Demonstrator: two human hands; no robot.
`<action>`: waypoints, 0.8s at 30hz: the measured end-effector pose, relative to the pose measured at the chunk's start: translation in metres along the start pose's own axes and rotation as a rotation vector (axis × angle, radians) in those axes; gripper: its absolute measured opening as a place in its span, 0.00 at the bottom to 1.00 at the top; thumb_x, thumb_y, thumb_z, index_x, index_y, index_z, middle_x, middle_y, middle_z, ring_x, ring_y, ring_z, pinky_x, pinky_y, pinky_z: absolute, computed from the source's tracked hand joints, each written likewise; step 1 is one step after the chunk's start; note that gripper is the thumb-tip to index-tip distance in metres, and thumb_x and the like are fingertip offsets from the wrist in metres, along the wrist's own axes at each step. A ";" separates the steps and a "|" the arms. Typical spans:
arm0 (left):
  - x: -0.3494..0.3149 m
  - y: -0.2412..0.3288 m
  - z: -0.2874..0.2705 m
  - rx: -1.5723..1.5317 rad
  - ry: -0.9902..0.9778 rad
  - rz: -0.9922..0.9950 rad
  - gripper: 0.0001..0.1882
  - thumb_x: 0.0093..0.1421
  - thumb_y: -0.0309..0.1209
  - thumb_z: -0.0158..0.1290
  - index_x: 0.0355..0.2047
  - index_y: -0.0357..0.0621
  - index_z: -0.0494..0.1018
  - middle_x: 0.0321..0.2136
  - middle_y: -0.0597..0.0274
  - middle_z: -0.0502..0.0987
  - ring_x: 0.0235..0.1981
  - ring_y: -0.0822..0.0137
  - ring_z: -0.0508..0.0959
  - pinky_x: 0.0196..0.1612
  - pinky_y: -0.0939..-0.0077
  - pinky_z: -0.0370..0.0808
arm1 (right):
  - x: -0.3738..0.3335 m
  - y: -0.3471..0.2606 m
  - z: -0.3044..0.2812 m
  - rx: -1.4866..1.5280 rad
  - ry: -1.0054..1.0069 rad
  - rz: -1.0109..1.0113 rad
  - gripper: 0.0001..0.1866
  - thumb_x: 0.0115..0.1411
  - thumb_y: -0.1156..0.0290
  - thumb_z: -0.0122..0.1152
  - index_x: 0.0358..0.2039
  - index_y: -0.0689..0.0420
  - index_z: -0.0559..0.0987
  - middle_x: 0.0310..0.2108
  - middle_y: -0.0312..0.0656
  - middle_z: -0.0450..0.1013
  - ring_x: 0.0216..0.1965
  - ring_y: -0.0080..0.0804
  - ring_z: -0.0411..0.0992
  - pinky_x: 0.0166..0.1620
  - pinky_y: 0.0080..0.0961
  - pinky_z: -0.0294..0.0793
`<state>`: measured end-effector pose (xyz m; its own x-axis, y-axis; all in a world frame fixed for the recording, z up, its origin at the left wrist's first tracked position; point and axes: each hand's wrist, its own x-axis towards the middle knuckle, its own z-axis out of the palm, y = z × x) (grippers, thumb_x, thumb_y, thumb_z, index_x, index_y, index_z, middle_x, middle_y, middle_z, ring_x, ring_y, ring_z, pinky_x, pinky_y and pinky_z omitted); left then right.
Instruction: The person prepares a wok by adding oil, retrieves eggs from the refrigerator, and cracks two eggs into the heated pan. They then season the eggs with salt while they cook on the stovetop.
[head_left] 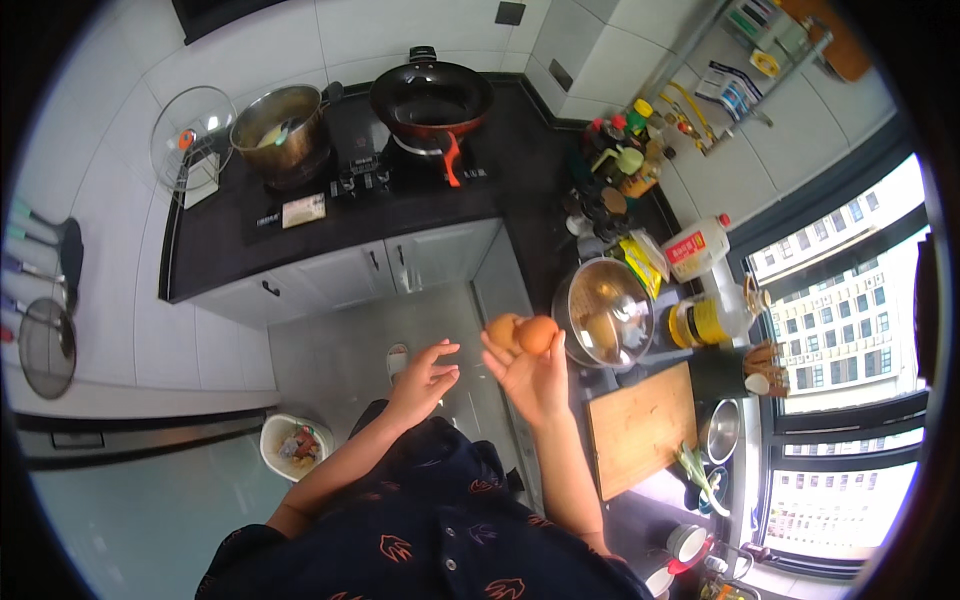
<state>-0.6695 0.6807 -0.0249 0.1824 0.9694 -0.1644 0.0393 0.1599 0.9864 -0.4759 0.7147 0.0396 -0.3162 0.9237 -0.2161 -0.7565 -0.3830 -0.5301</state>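
Observation:
Two brown eggs rest side by side in my upturned right hand [538, 382]. One egg [539, 335] is darker and lies near the thumb; the paler egg [504, 330] sits toward the fingers. My left hand [424, 386] is a short way to the left, fingers apart, holding nothing. Just right of the eggs, on the dark counter, stands a shiny metal bowl [646, 330] with something yellowish showing in it. A wooden cutting board [640, 430] lies nearer me, beside my right forearm.
On the stove are a metal pot [265, 145] and a dark wok [430, 100] with an orange handle. Bottles [695, 250] and jars line the right counter. Green onions [697, 470] lie by the board. A white bin [270, 455] stands on the floor at left.

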 end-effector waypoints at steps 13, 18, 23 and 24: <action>0.158 0.022 -0.151 0.008 0.072 -0.022 0.21 0.62 0.25 0.51 0.56 0.42 0.64 0.59 0.50 0.61 0.50 0.59 0.75 0.50 0.70 0.76 | 0.304 -0.069 -0.060 -0.853 0.550 -0.116 0.22 0.56 0.51 0.65 0.41 0.55 0.77 0.34 0.32 0.72 0.35 0.20 0.68 0.41 0.19 0.68; 0.191 0.029 -0.170 0.014 0.163 -0.074 0.20 0.63 0.26 0.51 0.55 0.41 0.64 0.59 0.49 0.61 0.51 0.55 0.75 0.50 0.67 0.76 | 0.405 -0.105 -0.096 -1.698 0.513 -0.121 0.29 0.49 0.45 0.67 0.39 0.59 0.79 0.33 0.42 0.77 0.44 0.38 0.66 0.48 0.30 0.69; 0.216 0.041 -0.169 0.049 0.276 -0.142 0.21 0.62 0.25 0.51 0.55 0.39 0.64 0.59 0.48 0.62 0.52 0.53 0.74 0.50 0.66 0.76 | 0.494 -0.130 -0.116 -2.119 0.446 0.096 0.32 0.45 0.43 0.68 0.43 0.54 0.80 0.43 0.46 0.75 0.54 0.47 0.62 0.55 0.38 0.67; 0.222 0.038 -0.166 0.047 0.305 -0.139 0.21 0.62 0.24 0.50 0.55 0.39 0.64 0.59 0.48 0.62 0.52 0.53 0.75 0.50 0.66 0.75 | 0.507 -0.136 -0.122 -2.157 0.444 0.153 0.31 0.45 0.43 0.68 0.45 0.51 0.79 0.46 0.44 0.73 0.56 0.47 0.61 0.56 0.39 0.68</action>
<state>-0.7908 0.9326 -0.0220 -0.1302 0.9512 -0.2796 0.0899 0.2922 0.9521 -0.4633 1.2356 -0.0974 0.0561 0.9569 -0.2851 0.9546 -0.1350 -0.2654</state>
